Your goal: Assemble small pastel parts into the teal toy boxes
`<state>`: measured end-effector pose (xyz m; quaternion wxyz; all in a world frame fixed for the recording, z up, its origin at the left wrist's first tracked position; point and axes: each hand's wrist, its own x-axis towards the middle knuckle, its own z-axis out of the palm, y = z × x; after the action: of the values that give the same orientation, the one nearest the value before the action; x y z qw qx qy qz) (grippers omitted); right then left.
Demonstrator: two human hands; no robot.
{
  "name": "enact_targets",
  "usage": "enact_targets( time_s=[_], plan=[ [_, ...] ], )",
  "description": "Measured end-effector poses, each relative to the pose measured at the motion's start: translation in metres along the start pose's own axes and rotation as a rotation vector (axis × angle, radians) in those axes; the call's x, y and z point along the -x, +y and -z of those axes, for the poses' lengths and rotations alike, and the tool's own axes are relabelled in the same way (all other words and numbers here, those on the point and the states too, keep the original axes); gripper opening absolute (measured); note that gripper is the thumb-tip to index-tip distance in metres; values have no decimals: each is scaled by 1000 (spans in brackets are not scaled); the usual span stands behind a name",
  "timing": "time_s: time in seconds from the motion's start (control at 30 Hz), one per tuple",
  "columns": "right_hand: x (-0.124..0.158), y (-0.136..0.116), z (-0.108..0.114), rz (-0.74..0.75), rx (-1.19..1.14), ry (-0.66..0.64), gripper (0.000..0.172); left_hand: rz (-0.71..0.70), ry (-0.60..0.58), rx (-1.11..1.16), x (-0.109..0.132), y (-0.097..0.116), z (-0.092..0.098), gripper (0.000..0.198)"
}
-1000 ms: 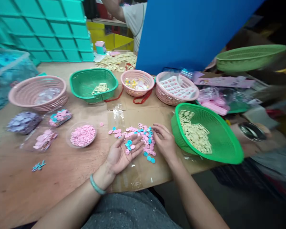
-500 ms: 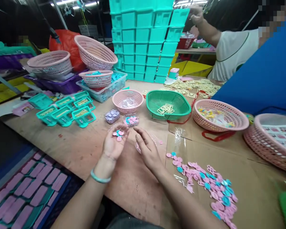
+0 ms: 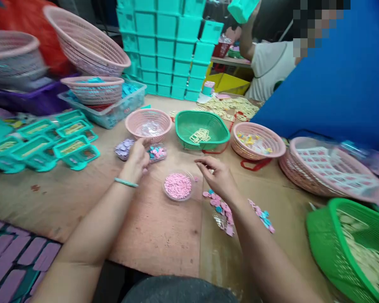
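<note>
My left hand (image 3: 138, 156) is curled between a clear box of purple pieces (image 3: 124, 149) and a clear box of pink and blue round pieces (image 3: 158, 153). Its fingers are bent inward, and their contents are hidden. My right hand (image 3: 217, 176) hovers over the cardboard edge, thumb and fingers drawn together; whatever they pinch is too small to name. Between the hands stands a round clear tub of small pink pieces (image 3: 177, 186). Loose pink and blue pieces (image 3: 219, 208) lie partly under my right forearm.
Behind are a pink basket of clear packets (image 3: 148, 114), a green basket (image 3: 180, 122) with cream frames and another pink basket (image 3: 279, 147). Turquoise boxes (image 3: 71, 146) stand left, a tall turquoise stack (image 3: 167, 50) at the back. A green basket (image 3: 322, 227) sits right. A co-worker (image 3: 268, 63) lifts a turquoise box.
My left hand, palm up with pink and blue pieces before, has turned over and moved left to the small boxes. My right hand has moved right, uncovering the pink tub. The view has shifted.
</note>
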<state>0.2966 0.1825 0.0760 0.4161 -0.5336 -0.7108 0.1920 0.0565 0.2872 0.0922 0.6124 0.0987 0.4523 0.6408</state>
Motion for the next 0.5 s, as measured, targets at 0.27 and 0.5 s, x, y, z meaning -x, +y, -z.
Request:
enact_targets(
  time_s=[0.27, 0.5],
  plan=[
    [47, 68, -9, -61, 199, -156, 26, -37, -393, -89, 118, -72, -15, 15],
    [44, 46, -7, -22, 102, -163, 19, 617, -373, -113, 199, -137, 33, 19]
  ],
)
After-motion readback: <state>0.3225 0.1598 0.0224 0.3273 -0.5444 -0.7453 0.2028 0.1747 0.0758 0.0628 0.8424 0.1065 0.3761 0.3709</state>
